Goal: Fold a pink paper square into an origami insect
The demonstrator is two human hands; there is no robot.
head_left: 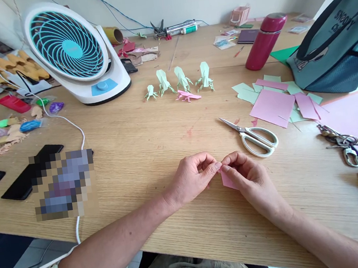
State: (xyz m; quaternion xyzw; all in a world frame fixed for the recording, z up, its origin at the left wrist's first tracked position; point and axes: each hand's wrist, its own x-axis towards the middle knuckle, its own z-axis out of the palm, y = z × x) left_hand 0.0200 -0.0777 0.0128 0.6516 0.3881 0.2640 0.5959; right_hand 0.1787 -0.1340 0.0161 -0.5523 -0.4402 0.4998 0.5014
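Observation:
A small folded piece of pink paper [228, 180] is pinched between my two hands near the front of the table. My left hand [195, 175] is closed, thumb and forefinger on the paper's upper left tip. Closed on the same paper from the right is my right hand [249, 174], which covers part of it. White-handled scissors [259, 141] lie just beyond my right hand, blades pointing away to the left. Farther back stand several pale green origami figures [182, 78], with a pink origami figure [188, 95] in front of them.
Pink and green paper sheets [274, 103] are spread at the right, near a bunch of keys [343, 142], a red flask [266, 42] and a grey-blue bag [336, 49]. A fan [71, 51], a white cable [71, 121] and black phones [28, 176] occupy the left.

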